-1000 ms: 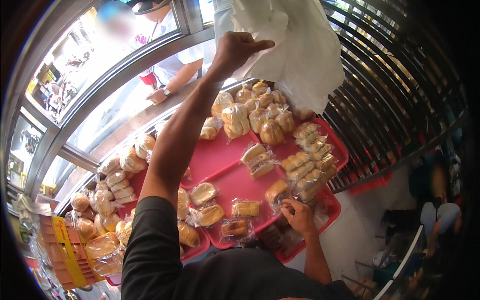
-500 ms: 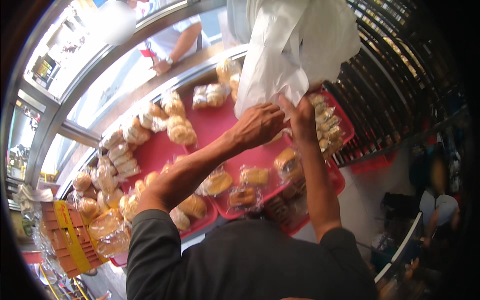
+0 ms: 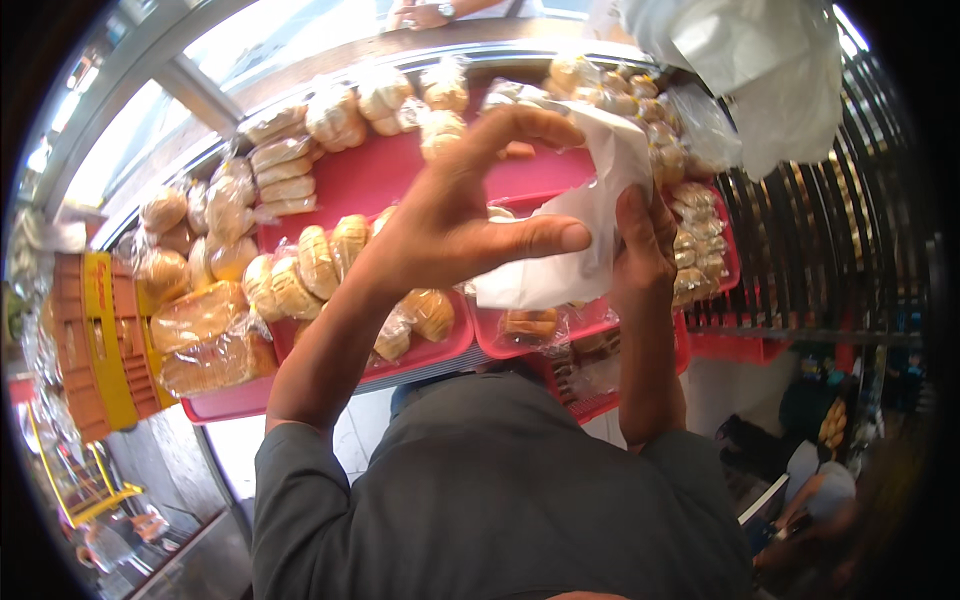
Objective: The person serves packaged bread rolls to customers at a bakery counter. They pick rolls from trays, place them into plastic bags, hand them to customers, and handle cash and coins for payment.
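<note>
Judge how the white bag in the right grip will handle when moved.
The white bag is probably floppy, since it bends and folds at the right grip. Its thin-looking sheet suggests little weight. Visible creases hint that it may crumple easily.

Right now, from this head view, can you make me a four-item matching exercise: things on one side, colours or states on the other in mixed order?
Things:
1. Left hand
2. Right hand
3. Crate
4. Rack

Colours or states:
A. Black and slatted
B. Holding a white bag
C. Spread open, thumb well apart from the index finger
D. Orange with a yellow band

Right pairs: 1-C, 2-B, 3-D, 4-A
</note>
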